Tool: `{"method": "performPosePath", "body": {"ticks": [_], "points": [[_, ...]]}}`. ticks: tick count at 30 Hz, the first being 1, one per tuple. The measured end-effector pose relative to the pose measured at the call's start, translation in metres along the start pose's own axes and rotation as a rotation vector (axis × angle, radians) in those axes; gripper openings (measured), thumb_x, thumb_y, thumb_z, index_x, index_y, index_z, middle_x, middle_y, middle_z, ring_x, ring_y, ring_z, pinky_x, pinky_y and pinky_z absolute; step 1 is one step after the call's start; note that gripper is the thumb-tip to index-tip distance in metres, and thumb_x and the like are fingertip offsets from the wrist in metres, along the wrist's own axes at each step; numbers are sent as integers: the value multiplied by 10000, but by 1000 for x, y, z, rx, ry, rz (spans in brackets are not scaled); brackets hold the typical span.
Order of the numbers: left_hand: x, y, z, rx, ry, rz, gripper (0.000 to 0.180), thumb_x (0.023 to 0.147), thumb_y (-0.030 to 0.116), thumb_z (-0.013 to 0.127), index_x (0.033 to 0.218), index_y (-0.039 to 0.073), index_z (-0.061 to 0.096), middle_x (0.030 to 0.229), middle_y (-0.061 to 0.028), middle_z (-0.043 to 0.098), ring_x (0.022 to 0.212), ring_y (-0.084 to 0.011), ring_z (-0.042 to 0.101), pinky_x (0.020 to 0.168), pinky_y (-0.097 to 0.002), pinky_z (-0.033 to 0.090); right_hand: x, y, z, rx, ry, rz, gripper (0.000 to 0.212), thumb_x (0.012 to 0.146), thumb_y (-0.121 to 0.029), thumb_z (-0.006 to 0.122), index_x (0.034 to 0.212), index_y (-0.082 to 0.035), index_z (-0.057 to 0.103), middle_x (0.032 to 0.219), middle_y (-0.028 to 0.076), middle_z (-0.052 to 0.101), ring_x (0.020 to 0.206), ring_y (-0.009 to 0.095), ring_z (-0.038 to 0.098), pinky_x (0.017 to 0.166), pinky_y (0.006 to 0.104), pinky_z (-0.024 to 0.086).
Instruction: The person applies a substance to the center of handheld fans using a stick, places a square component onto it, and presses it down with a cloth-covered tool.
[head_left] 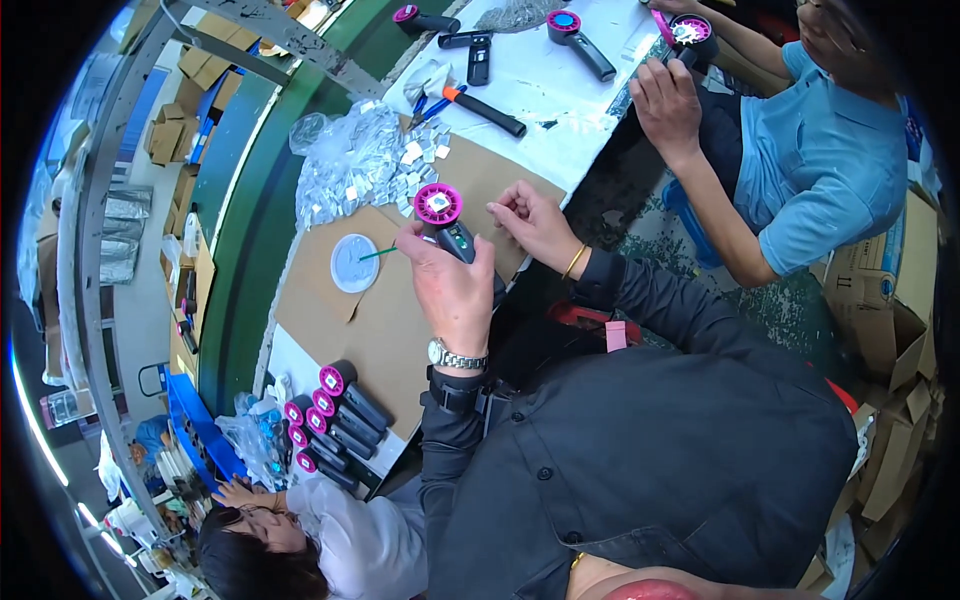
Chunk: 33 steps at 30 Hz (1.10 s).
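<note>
My left hand (455, 295) is closed around the dark handle of a handheld device (455, 240) with a round magenta head, a pale square piece at its centre. A thin green stick (378, 253) juts from the fingers of this same hand, its far end over a round white dish (354, 264) with whitish stuff in it. Just right of the magenta head, my right hand (538, 222) has thumb and forefinger pinched together; whatever is between them is too small to make out. Small white square pieces (420, 155) lie loose beyond the device, beside a clear plastic bag (345, 160) full of them.
Brown cardboard (325, 315) covers the bench. Several similar devices (335, 415) lie at the near left. A hammer (485, 110) and blue-handled pliers (432, 108) lie farther off. A co-worker in blue (820, 170) handles another device at right; another person (310, 545) sits at lower left.
</note>
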<state>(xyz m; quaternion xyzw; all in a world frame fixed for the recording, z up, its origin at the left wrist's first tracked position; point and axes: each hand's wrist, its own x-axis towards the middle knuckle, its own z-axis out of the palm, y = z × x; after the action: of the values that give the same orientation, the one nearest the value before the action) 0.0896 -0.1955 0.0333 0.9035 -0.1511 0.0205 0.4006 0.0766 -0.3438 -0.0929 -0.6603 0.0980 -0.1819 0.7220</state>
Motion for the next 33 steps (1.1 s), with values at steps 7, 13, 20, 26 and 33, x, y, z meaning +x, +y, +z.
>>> {"method": "performPosePath", "body": {"ticks": [7,13,20,26,33], "points": [[4,-9,15,24,7,74,702,866,152,821,1375,-67,390,1172,-304,642,1054,-476,682,924,-518,541,-6,-5,-2,29,-16,49,222,1059,-197,747,1027,-18,620,788,6,646,662,42,585,586,242,475],[6,-10,20,-10,-13,68,709,856,147,831,1370,-68,392,1218,-319,616,1088,-486,668,945,-520,537,-7,-10,-3,41,-19,67,231,1061,-209,745,1028,-20,617,766,1,636,640,39,581,562,243,461],[5,-8,20,-16,-8,68,701,855,142,834,1361,-68,397,1184,-314,633,1074,-494,674,934,-523,541,-7,-8,-3,24,-32,81,235,1063,-210,743,1028,-17,613,753,2,639,636,39,591,552,241,460],[5,-4,19,-41,-23,61,704,870,172,846,1355,-69,397,1160,-314,644,1048,-488,685,917,-516,542,-6,-3,-1,55,-29,38,243,1073,-229,730,1050,-21,606,790,1,665,664,44,620,571,233,485],[5,-6,27,-98,-21,44,691,910,148,833,1385,-65,379,1114,-270,653,922,-378,714,817,-458,552,-6,-26,1,326,-143,298,269,1106,-251,668,1212,-31,555,903,10,693,732,62,650,619,237,515]]}}
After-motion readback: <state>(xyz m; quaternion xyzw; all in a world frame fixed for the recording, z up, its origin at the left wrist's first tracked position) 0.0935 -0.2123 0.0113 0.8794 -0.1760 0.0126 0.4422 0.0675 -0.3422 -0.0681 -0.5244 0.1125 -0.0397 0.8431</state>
